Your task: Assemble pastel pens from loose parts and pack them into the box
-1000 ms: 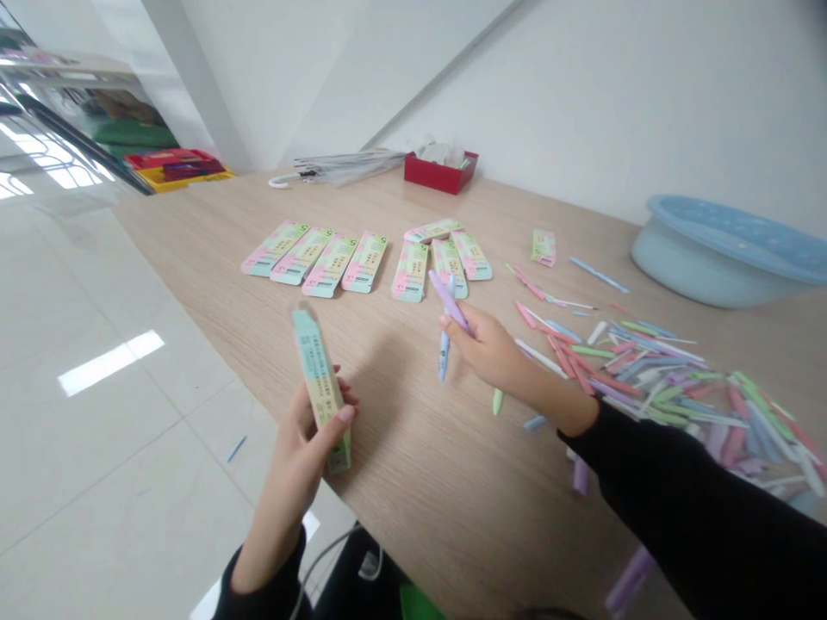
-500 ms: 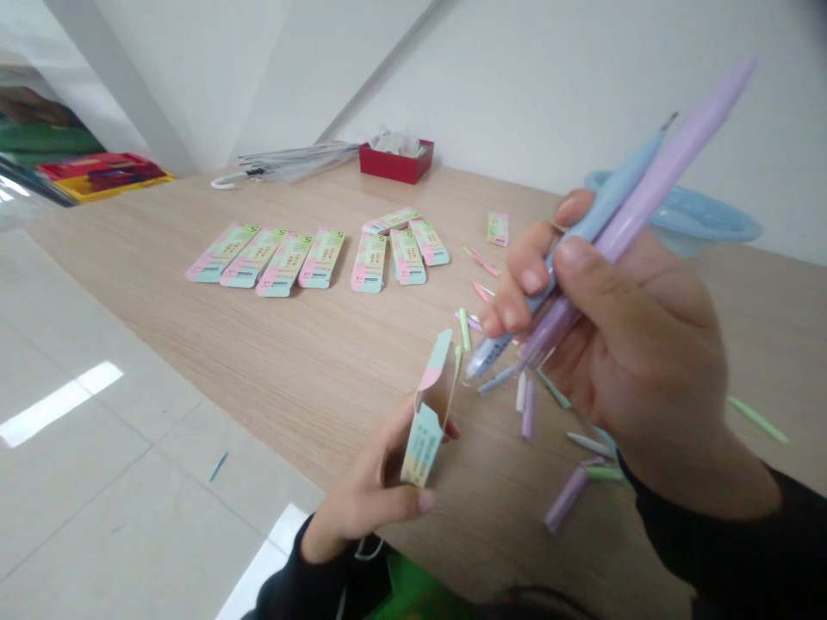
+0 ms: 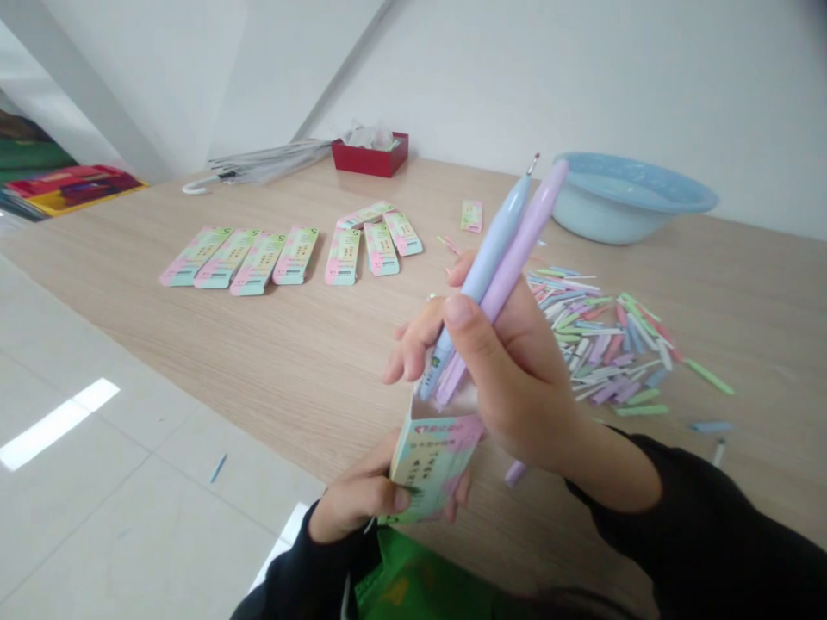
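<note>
My left hand (image 3: 362, 491) is closed around a small pastel cardboard box (image 3: 434, 469), held upright with its top end open. Between the thumb and fingers of my right hand (image 3: 510, 370) are two pens, a light blue pen (image 3: 489, 258) with its thin tip showing and a lilac pen (image 3: 526, 245). They lean side by side, tips up and to the right. Their lower ends are at the mouth of the box; how far inside they reach I cannot tell.
Several matching boxes (image 3: 255, 263) lie in a row at the left. Loose pastel pen parts (image 3: 600, 344) are heaped to the right, before a blue basin (image 3: 620, 207). Behind stand a red box (image 3: 369, 158) and a folded umbrella (image 3: 271, 162). A blue piece (image 3: 218, 468) lies on the floor.
My right hand has brought the two pens down and left to the box's mouth. My left hand has turned the box so its printed front shows. The view has shifted, revealing the heap.
</note>
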